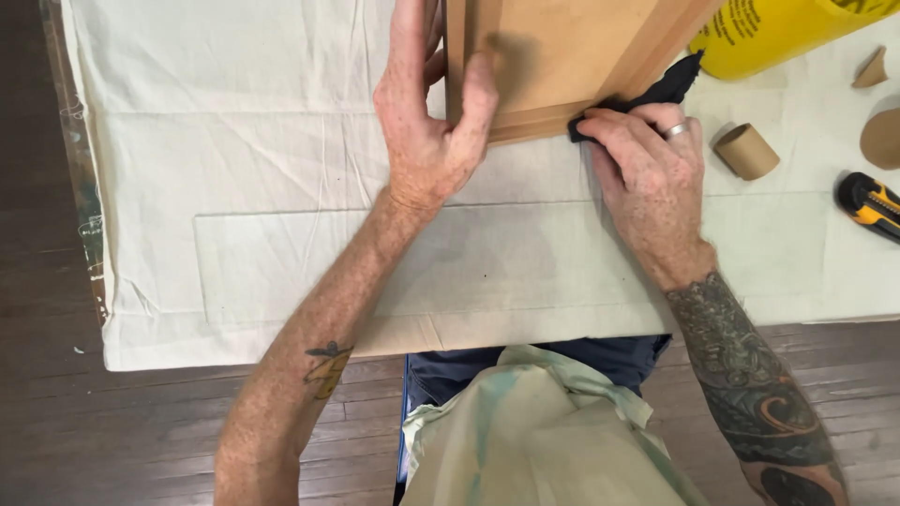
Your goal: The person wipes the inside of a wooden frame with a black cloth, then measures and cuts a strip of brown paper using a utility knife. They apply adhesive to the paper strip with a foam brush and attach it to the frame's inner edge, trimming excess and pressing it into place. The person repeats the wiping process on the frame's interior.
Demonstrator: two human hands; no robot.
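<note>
A flat wooden panel with a raised frame (562, 56) lies on a pale cloth-covered table (234, 187) at the top middle. My left hand (431, 122) grips the panel's near left corner, thumb pressed on its face. My right hand (647, 169), a ring on one finger, presses a black cloth (670, 86) against the panel's near edge at its right corner. Part of the black cloth is hidden under my fingers and the panel.
A yellow container (778, 33) lies at the top right. A short cardboard tube (745, 150) sits beside my right hand, other cardboard pieces (881, 136) farther right. A yellow-and-black utility knife (870, 201) rests at the right edge. Dark wooden floor (56, 431) surrounds the table.
</note>
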